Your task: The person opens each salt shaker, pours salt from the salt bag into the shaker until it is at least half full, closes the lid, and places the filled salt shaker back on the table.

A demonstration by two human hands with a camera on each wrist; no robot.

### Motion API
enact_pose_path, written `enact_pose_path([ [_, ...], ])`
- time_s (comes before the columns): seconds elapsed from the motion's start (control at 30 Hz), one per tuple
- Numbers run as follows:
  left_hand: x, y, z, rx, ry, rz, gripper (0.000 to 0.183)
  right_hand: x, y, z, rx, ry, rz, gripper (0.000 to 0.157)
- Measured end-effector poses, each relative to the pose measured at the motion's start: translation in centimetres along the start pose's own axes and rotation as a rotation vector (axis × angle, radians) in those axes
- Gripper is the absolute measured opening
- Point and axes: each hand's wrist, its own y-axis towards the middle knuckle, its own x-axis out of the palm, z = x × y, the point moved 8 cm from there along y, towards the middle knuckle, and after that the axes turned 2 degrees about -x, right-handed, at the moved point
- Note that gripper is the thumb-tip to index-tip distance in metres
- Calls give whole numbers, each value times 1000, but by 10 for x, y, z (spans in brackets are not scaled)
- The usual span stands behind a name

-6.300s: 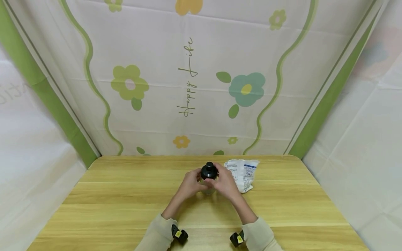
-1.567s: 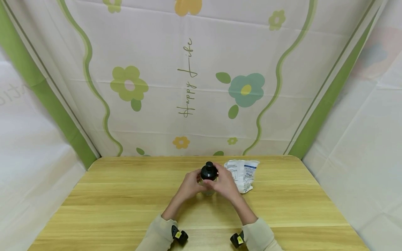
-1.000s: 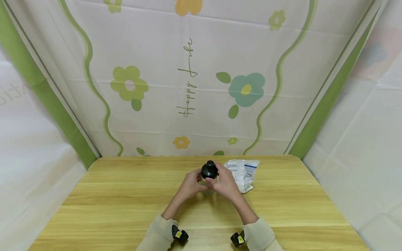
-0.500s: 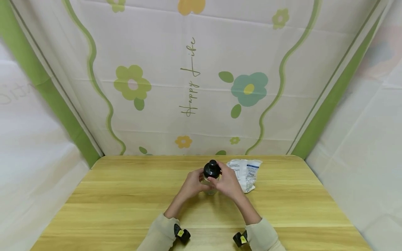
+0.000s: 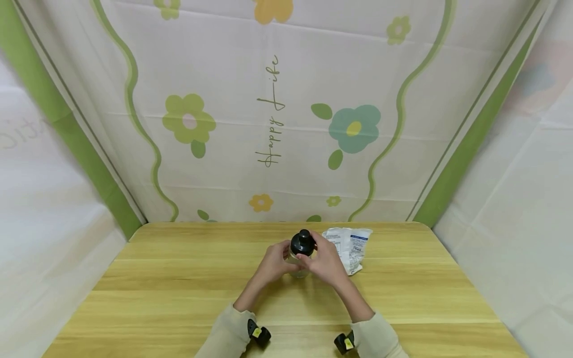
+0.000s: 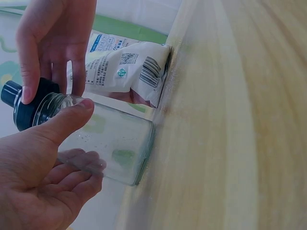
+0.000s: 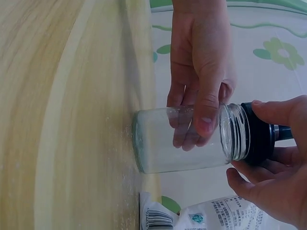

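A clear glass jar point(image 6: 122, 136) with a screw-threaded neck stands upright on the wooden table point(image 5: 188, 283). My left hand point(image 5: 272, 264) grips its body, with the thumb on one side near the neck and the fingers round the other. A black lid point(image 5: 302, 244) with a small knob on top sits at the mouth of the jar, leaning slightly. My right hand point(image 5: 328, 262) holds this lid by its edge between thumb and fingers. Bare glass threads show below the lid in the right wrist view. Inside, the jar holds only a few tiny specks.
A crumpled white printed packet point(image 5: 353, 248) lies just right of the right hand, near the table's back edge. A white curtain point(image 5: 286, 149) with flowers and green bands rises behind the table and along both sides.
Both hands keep their grip on the jar and the lid. The lid's knob has tipped slightly to the right. The whole head view has shifted a little; the packet lies as before.
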Motion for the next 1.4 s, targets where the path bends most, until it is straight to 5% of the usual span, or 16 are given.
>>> enact_pose_path([
  [1.4,1,-1,-1,-15,31,15,57,-18,-25,2,7,-26,78,62],
])
